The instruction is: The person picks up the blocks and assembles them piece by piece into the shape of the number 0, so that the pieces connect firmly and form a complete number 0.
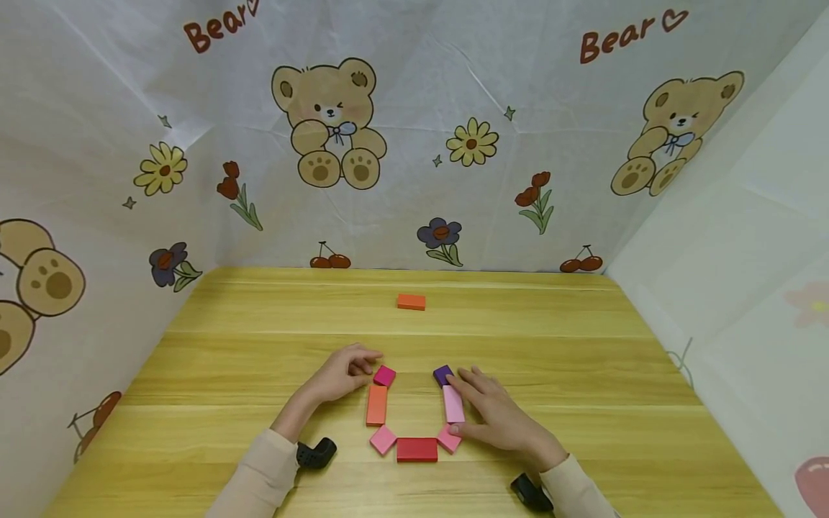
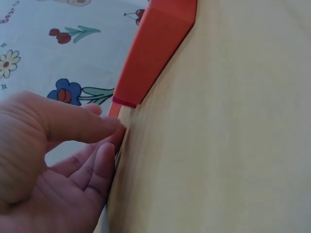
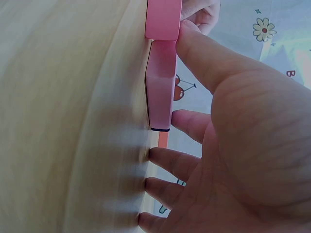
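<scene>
Wooden blocks form a U on the table. Down the left side run a magenta block (image 1: 385,376), an orange-red block (image 1: 376,406) and a pink block (image 1: 383,440). A red block (image 1: 417,450) makes the bottom. A second pink block (image 1: 449,439), a light pink block (image 1: 453,405) and a purple block (image 1: 442,375) line the right side. My left hand (image 1: 340,374) is beside the magenta block, fingers loosely bent, nothing between them. My right hand (image 1: 501,417) lies spread, its thumb at the right pink block and index finger along the light pink one.
Farther back on the wooden table (image 1: 550,316) lies an orange block (image 1: 411,302). A bear-print cloth (image 1: 401,201) rises behind the table's far edge. Black wrist devices (image 1: 316,455) sit beside both forearms.
</scene>
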A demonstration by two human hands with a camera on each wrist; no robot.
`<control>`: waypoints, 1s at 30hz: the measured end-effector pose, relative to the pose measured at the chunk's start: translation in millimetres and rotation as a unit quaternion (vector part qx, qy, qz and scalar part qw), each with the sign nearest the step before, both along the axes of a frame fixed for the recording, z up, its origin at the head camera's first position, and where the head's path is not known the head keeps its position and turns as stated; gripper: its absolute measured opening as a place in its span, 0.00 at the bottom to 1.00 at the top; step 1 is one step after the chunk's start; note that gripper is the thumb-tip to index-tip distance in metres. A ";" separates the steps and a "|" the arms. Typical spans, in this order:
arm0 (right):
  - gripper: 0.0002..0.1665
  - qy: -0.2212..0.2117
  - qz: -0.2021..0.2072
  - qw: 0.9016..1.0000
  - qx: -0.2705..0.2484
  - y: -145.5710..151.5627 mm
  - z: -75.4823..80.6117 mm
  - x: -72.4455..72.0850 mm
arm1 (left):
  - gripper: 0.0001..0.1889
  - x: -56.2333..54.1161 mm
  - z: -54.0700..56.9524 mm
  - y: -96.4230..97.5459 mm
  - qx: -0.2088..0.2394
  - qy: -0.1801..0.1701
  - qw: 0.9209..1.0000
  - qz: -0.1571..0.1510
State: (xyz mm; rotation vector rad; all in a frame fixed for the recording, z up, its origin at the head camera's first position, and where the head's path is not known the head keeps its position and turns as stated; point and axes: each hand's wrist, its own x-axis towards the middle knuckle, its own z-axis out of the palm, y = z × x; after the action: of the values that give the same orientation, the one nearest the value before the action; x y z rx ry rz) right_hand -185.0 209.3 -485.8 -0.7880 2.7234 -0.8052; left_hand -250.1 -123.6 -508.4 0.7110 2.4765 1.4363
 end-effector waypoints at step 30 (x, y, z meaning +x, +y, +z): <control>0.48 0.010 0.003 1.000 -0.001 -1.5 -1.5 -0.4 | 0.46 74.4 -5.0 12.4 -0.080 0.053 0.994 0.047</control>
State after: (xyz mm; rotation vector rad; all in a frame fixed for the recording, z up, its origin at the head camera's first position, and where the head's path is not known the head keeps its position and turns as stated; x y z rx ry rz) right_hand -185.4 207.8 -487.3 -0.8096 2.7361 -0.8038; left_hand -175.7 -111.3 -513.4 0.6635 2.7014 1.2419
